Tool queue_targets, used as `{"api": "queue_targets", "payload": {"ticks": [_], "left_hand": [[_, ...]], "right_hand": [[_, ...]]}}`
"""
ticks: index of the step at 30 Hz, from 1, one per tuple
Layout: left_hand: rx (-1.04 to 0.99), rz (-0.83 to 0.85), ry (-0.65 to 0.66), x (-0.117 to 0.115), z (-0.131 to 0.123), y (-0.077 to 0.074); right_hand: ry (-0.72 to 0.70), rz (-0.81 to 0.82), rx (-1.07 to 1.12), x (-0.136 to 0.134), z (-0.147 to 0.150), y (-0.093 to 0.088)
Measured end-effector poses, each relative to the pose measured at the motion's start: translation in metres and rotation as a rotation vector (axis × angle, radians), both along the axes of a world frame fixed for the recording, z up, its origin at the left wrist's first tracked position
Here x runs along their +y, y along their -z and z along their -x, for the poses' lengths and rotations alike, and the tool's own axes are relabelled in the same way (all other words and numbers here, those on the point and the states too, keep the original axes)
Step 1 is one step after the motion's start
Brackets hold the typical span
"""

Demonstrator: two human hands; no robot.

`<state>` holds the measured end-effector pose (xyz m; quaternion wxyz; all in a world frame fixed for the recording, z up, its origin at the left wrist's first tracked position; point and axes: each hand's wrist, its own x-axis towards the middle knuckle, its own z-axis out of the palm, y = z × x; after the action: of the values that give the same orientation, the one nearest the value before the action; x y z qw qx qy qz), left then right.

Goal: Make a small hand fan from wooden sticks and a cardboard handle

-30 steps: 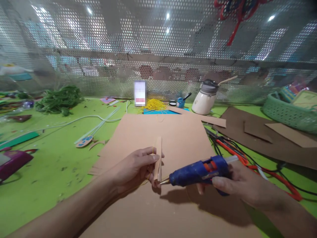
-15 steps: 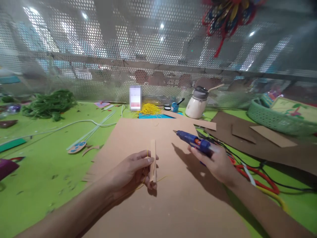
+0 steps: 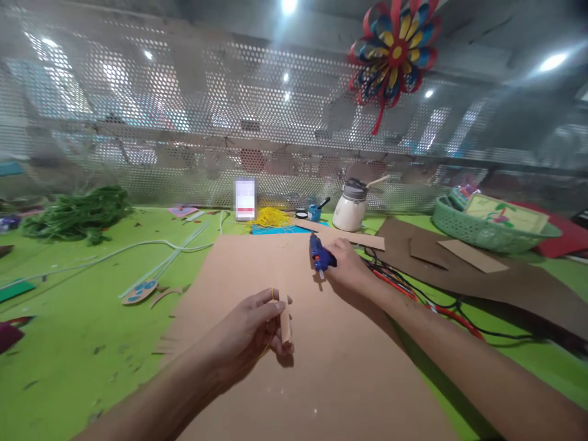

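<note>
My left hand point(image 3: 257, 327) is closed on a small tan cardboard strip point(image 3: 285, 321) with a thin yellow thread against it, held just above a large tan cardboard sheet point(image 3: 257, 263). My right hand point(image 3: 351, 269) reaches out over the far side of that sheet, its fingers wrapped round a blue hot glue gun point(image 3: 319, 256). The gun's nozzle points away from me, toward the back of the table.
Red and black cables point(image 3: 413, 294) trail right of the sheet over brown cardboard point(image 3: 505, 282). A white jar point(image 3: 350, 208), blue pot point(image 3: 315, 212), yellow threads point(image 3: 271, 217) and green basket point(image 3: 478, 229) stand at the back. Green yarn point(image 3: 76, 214) lies far left. A paper pinwheel point(image 3: 394, 52) hangs on the mesh wall.
My right hand has carried the glue gun away from the strip to the far side of the sheet. My left hand has kept hold of the strip. The view has tilted upward.
</note>
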<state>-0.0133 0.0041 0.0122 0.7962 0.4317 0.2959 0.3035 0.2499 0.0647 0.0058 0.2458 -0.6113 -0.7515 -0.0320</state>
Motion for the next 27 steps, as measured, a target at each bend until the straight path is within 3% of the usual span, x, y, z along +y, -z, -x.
{"api": "queue_targets", "payload": {"ticks": [9, 12, 16, 19, 21, 27], "left_hand": [[0.001, -0.011, -0.012, 0.002, 0.0, -0.001], [-0.002, -0.006, 0.004, 0.002, 0.0, -0.002], [-0.016, -0.02, 0.002, 0.0, -0.002, -0.003], [-0.013, -0.043, -0.003, -0.003, -0.004, -0.004], [-0.009, -0.055, -0.01, -0.003, -0.005, -0.005], [0.038, -0.153, 0.002, -0.006, -0.005, -0.006]], "right_hand": [[-0.055, 0.076, -0.026, -0.002, -0.003, -0.002], [-0.055, 0.026, 0.059, -0.019, -0.002, -0.005], [-0.08, -0.019, 0.222, -0.063, 0.02, -0.02], [-0.173, 0.105, 0.326, -0.099, 0.048, -0.03], [-0.191, 0.279, 0.488, -0.114, 0.065, -0.033], [-0.152, 0.543, 0.786, -0.118, 0.087, -0.032]]}}
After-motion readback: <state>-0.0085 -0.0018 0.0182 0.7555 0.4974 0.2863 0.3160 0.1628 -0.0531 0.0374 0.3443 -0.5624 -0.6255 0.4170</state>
